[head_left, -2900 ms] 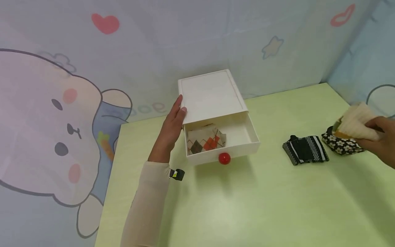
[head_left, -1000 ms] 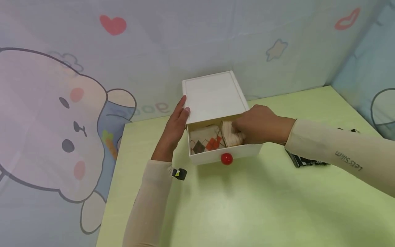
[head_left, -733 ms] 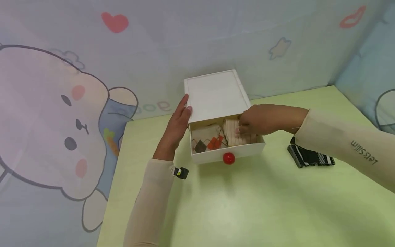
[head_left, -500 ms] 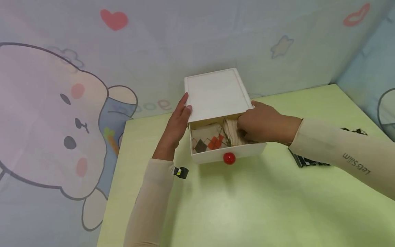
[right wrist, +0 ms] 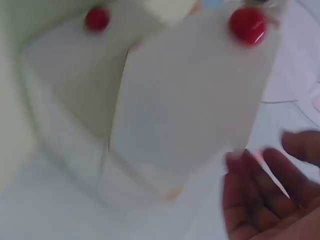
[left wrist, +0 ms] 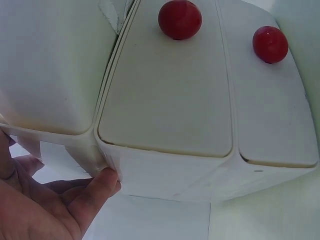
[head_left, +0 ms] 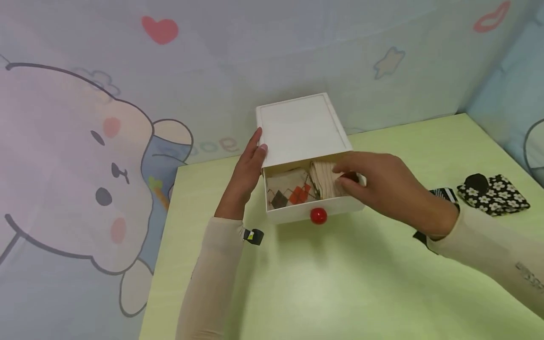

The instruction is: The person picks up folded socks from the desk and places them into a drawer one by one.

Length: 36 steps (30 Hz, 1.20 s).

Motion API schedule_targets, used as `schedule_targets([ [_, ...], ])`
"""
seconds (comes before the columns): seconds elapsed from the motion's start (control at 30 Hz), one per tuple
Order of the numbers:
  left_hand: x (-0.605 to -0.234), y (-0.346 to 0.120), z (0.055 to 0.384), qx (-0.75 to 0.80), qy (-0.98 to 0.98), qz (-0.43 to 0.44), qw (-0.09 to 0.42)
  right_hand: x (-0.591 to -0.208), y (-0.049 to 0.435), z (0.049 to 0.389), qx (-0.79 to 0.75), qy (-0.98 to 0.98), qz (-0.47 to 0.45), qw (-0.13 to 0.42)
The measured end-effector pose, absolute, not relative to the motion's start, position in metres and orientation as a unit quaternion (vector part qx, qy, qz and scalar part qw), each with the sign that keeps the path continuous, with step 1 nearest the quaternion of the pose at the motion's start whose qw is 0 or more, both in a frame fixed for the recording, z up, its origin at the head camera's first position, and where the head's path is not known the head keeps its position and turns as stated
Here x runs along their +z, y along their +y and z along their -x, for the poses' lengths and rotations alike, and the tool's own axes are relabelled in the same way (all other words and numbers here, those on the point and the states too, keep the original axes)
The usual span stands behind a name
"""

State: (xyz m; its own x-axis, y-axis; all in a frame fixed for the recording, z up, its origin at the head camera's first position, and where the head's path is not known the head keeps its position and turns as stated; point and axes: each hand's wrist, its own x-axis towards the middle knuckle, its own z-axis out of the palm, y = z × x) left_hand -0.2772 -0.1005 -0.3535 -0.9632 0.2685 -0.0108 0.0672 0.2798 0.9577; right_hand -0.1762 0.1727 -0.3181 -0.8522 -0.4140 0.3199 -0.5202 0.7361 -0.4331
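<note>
A white drawer unit point(head_left: 301, 125) stands against the wall with its top drawer point(head_left: 293, 215) pulled out. Inside, a folded argyle sock point(head_left: 282, 182) lies at left and a folded cream ribbed sock point(head_left: 324, 177) beside it. My left hand point(head_left: 244, 174) rests along the unit's left side, fingers extended and thumb at the edge. In the left wrist view, the thumb point(left wrist: 102, 187) touches the side face. My right hand point(head_left: 388, 184) hovers over the drawer's right end, thumb and fingers apart, fingertips close by the ribbed sock. The right wrist view shows that hand point(right wrist: 272, 195) spread and holding nothing.
On the green table point(head_left: 306, 288) at right lie a black-and-white floral folded sock point(head_left: 501, 196) and a striped black one point(head_left: 444, 192), partly behind the right arm. A red knob point(head_left: 318, 216) sticks out of the drawer front. A printed cloth point(head_left: 272, 52) hangs behind.
My right hand has carried the ribbed sock from the table's right side into the drawer, adjusted it, and let go, fingers now spread and drawn slightly back. The left hand stays on the unit.
</note>
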Motion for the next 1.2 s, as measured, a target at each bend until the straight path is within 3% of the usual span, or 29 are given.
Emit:
schedule_targets([
  [0.07,-0.353,-0.1,0.278,0.591,0.795,-0.108,0.085,-0.328,0.174,0.157,0.406,-0.884,-0.223,0.058],
  [0.27,-0.352,-0.103,0.277,0.593,0.793,-0.113,0.08,-0.387,0.161,0.123,0.765,-0.618,-0.088,-0.159],
  [0.4,-0.353,-0.103,0.277,0.593,0.794,-0.11,0.076,-0.41,0.143,0.12,0.874,-0.432,-0.014,-0.223],
  [0.7,-0.355,-0.1,0.278,0.599,0.79,-0.108,0.072,-0.412,0.111,0.132,0.936,-0.288,0.054,-0.193],
  [1.2,-0.353,-0.101,0.277,0.597,0.792,-0.104,0.069,-0.405,0.103,0.198,0.926,-0.347,0.071,-0.132],
])
